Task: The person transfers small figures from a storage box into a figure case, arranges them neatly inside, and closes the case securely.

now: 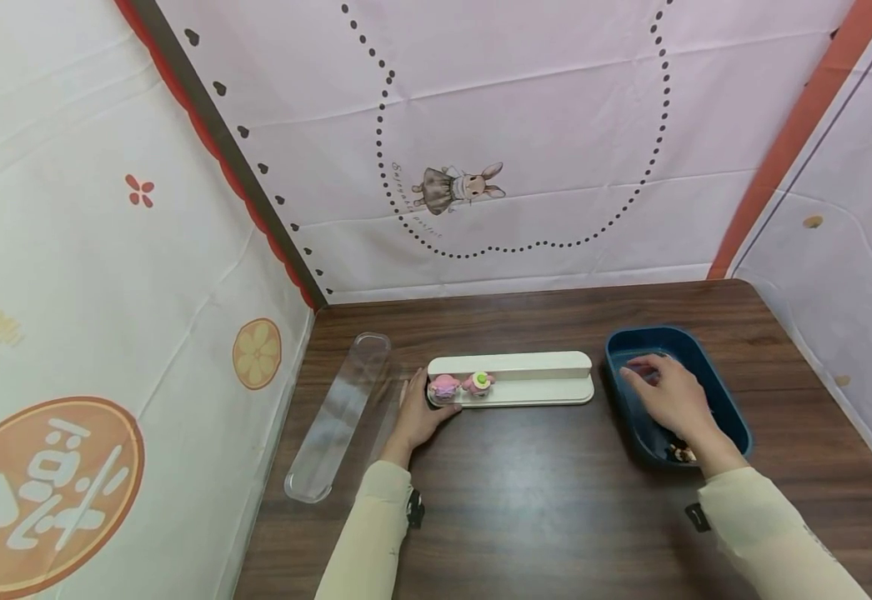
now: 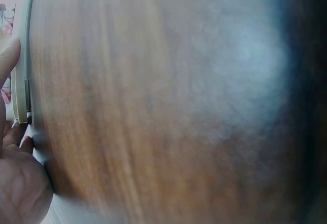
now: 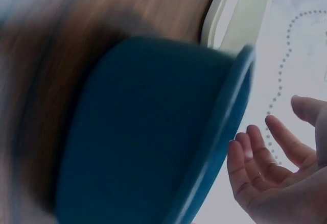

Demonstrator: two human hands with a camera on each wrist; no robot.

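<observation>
A long cream-white stepped display base point(image 1: 529, 392) lies on the table, and two small pink figurines point(image 1: 445, 386) stand at its left end. My left hand point(image 1: 418, 414) holds that end, the thumb along the front edge and the other fingers round the far side. In the left wrist view the thumb point(image 2: 8, 55) overlaps the base's edge. My right hand point(image 1: 672, 398) is over the dark blue basin point(image 1: 721, 408) with loosely bent, spread fingers and nothing between them. Small brown and pale pieces point(image 1: 682, 452) show in the basin's near end, partly hidden by the wrist.
A clear plastic cover point(image 1: 338, 417), long and round-ended, lies slantwise on the dark wood table point(image 1: 511, 517) left of my left arm. Printed cloth walls point(image 1: 526, 150) stand behind the table and at both sides.
</observation>
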